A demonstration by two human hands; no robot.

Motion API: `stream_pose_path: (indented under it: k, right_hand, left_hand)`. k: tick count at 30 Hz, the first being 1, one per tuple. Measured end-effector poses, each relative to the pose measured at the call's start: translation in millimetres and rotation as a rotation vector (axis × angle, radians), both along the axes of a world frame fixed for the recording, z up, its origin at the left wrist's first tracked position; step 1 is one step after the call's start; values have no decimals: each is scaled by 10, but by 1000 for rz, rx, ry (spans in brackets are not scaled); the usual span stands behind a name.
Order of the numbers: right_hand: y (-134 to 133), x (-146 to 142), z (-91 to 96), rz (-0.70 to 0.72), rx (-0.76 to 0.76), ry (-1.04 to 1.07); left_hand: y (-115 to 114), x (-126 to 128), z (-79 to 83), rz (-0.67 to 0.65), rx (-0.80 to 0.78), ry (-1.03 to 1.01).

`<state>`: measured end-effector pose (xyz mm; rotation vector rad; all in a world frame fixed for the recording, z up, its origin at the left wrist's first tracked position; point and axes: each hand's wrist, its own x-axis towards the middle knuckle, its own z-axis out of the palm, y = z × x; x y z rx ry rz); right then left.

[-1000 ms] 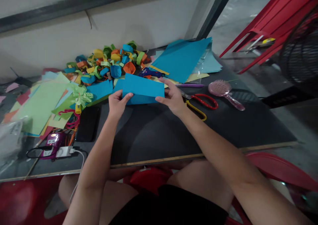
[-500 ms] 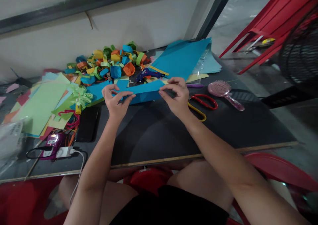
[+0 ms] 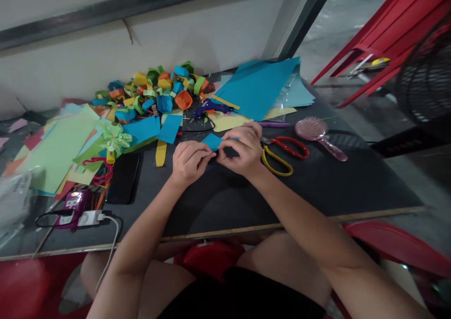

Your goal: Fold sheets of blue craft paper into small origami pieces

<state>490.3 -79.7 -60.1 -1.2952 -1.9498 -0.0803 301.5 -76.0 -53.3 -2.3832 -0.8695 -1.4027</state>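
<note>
Between my fingertips is a blue paper strip (image 3: pixel 212 141), bent or folded and mostly covered by my hands. My left hand (image 3: pixel 190 163) pinches it from the left, fingers curled. On the other side my right hand (image 3: pixel 242 150) grips it between thumb and fingers, and a bit of blue shows past the knuckles. Scissors with red and yellow handles (image 3: pixel 291 146) lie just right of my right hand. Beyond my hands rests a blue glue gun (image 3: pixel 211 106) with its black cord. A blue paper piece (image 3: pixel 169 129) and a yellow strip (image 3: pixel 161 153) lie left of it.
Folded paper shapes (image 3: pixel 164 103) are heaped at the back by the wall. Blue sheets (image 3: pixel 259 86) lie back right, green sheets (image 3: pixel 59 140) on the left. A phone (image 3: pixel 123 179), a purple power adapter (image 3: pixel 73 208), and a pink hairbrush (image 3: pixel 317 133) are on the table (image 3: pixel 352 187).
My hands have come together and slightly nearer to me. The blue strip, stretched out flat between them before, is now bent into a short piece at my fingertips.
</note>
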Motion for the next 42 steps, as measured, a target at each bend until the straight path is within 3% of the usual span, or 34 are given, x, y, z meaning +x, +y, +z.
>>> stream_pose_path:
  k: [5, 12, 16, 18, 21, 23, 27, 29, 31, 33, 35, 39, 42]
  right_hand:
    - [157, 211, -19, -81, 8, 15]
    - [255, 437, 9, -163, 97, 74]
    - [284, 610, 59, -279, 152, 188]
    - [283, 612, 71, -297, 137, 291]
    - [250, 427, 41, -138, -26, 571]
    - [205, 220, -4, 101, -262, 839]
    - [95, -155, -112, 449, -726, 1104]
    - [73, -252, -176, 433, -833, 1255]
    - [95, -280, -244, 297, -795, 1303]
    - [153, -250, -300, 198, -734, 1252]
    - [223, -185, -323, 144, -695, 1108]
    - [302, -40, -252, 72, -633, 584]
    - [288, 41, -154, 157, -740, 255]
  left_hand:
    - [34, -47, 113, 16, 48, -99]
    - [132, -147, 137, 64, 50, -220]
    - [211, -279, 181, 217, 96, -461]
    - [204, -302, 208, 290, 114, -486]
    - [88, -216, 235, 195, 154, -398]
    - [-24, -100, 229, 30, 130, -364]
    - [-119, 72, 127, -173, 48, -188]
    - [-75, 74, 50, -260, 43, 57]
    - [-4, 31, -14, -340, -7, 238]
    - [58, -30, -48, -370, -87, 251]
    - [94, -84, -51, -317, -136, 174]
    - [125, -129, -32, -118, -195, 72]
    - [191, -164, -55, 70, -354, -113]
